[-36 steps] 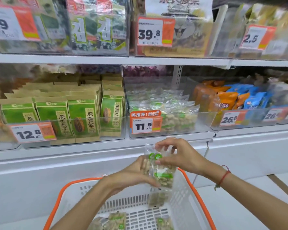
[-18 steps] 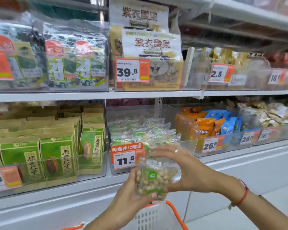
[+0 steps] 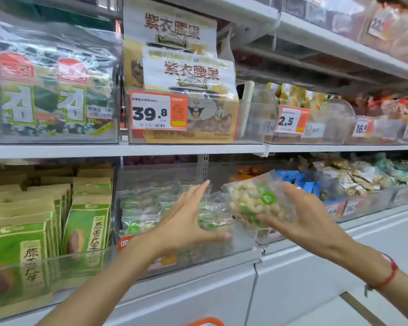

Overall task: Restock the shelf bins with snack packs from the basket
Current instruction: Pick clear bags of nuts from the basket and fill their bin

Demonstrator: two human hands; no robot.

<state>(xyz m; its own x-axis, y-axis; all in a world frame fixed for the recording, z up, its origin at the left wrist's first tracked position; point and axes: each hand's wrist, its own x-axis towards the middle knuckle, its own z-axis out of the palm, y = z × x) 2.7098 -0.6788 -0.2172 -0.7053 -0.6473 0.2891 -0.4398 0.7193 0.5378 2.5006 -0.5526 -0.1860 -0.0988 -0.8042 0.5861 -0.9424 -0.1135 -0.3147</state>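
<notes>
Above the clear bin [image 3: 222, 248], the left hand [image 3: 186, 222] spreads empty while the right hand [image 3: 302, 217] pinches one nut pack [image 3: 254, 201].

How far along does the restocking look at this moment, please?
Done: the clear bin on the lower shelf already holds several nut packs. In hand: the right hand holds one nut pack above that bin, while the left hand reaches in, open. Left: dropping it in; only the basket's rim shows, so remaining stock is unknown.
</notes>
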